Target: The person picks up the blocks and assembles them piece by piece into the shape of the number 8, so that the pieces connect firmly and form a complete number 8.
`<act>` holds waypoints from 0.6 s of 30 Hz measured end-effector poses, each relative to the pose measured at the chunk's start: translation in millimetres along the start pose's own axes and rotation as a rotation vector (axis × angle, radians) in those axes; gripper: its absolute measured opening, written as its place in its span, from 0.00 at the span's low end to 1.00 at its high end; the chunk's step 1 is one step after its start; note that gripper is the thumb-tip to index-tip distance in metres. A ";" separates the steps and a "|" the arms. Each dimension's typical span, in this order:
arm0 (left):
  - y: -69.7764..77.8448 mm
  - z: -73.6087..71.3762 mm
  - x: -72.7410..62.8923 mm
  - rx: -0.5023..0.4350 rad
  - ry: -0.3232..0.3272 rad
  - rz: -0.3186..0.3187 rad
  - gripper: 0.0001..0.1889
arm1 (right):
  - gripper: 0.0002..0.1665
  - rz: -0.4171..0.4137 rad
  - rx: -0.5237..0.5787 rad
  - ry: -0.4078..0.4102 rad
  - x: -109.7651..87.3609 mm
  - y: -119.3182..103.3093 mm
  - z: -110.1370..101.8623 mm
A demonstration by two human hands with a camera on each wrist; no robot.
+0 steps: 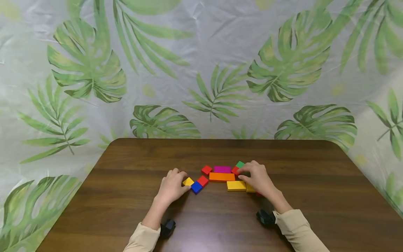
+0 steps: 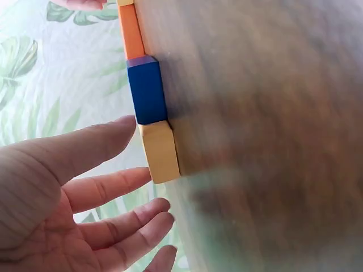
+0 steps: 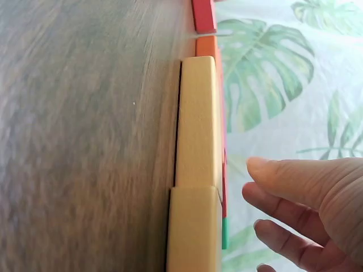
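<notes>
My left hand is at the left end of a flat arrangement of coloured blocks, its fingers and thumb on either side of a yellow block. In the left wrist view the thumb tip reaches the seam between that block and a blue block, and the index fingertip is close to the yellow block's end. A red block adjoins the blue one. My right hand is over the right end, thumb and fingers apart, near a red block and a green block. Nothing shows between its fingers in the right wrist view.
An orange bar lies mid-arrangement, with a purple block behind it and a red block to its left. A yellow block lies in front, beside another partly hidden under the right wrist. A leaf-print sheet hangs behind the wooden table.
</notes>
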State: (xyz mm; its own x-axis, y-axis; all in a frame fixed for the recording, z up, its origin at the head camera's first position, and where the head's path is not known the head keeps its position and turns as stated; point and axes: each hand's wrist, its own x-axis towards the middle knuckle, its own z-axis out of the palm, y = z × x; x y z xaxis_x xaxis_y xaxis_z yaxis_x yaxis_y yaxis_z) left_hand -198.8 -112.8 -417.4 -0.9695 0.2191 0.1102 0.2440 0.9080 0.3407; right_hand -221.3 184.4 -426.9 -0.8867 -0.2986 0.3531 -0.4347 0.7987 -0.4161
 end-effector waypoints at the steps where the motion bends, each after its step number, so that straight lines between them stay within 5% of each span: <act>1: 0.1 0.6 0.6 -0.006 -0.005 0.008 0.18 | 0.06 0.002 0.009 -0.003 0.1 0.3 0.8; 18: -1.5 3.9 4.8 -0.060 -0.036 -0.012 0.16 | 0.09 -0.002 0.006 -0.071 11.4 -3.5 15.2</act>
State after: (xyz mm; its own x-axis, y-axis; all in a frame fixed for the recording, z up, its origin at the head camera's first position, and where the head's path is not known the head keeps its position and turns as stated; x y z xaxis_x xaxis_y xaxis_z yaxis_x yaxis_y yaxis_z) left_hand -203.9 -111.8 -421.0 -0.9724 0.2217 0.0725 0.2321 0.8877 0.3976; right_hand -232.3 170.2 -434.2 -0.8949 -0.3363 0.2934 -0.4368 0.7950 -0.4209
